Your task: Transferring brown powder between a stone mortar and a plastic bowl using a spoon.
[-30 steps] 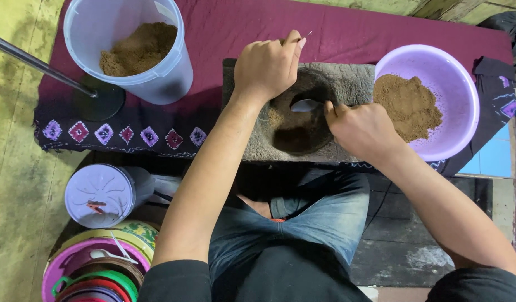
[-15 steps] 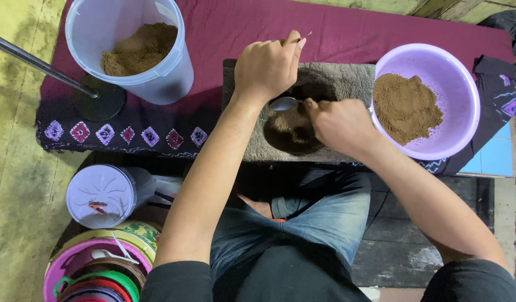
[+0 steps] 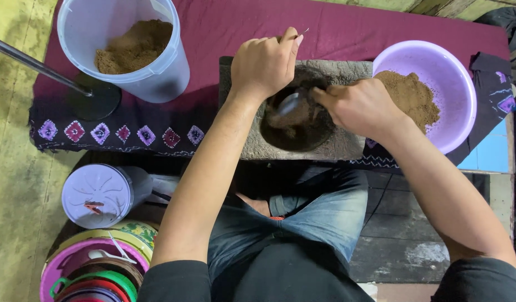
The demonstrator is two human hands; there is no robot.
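A grey stone block with a round hollow lies on a maroon cloth in front of me. Brown powder sits in the hollow. My right hand grips a metal spoon whose bowl is down in the hollow. My left hand is closed at the block's far rim, pinching something thin and shiny between thumb and finger; I cannot make out what it is. A lilac bowl of brown powder stands just right of my right hand.
A clear plastic tub with brown powder stands at the back left, beside a dark round base with a metal rod. On the floor at lower left are a lidded white container and stacked coloured bowls. My knees are under the block.
My right hand has swept the spoon from the right of the hollow leftward, then up and back to the right. My left hand has stayed at the rim.
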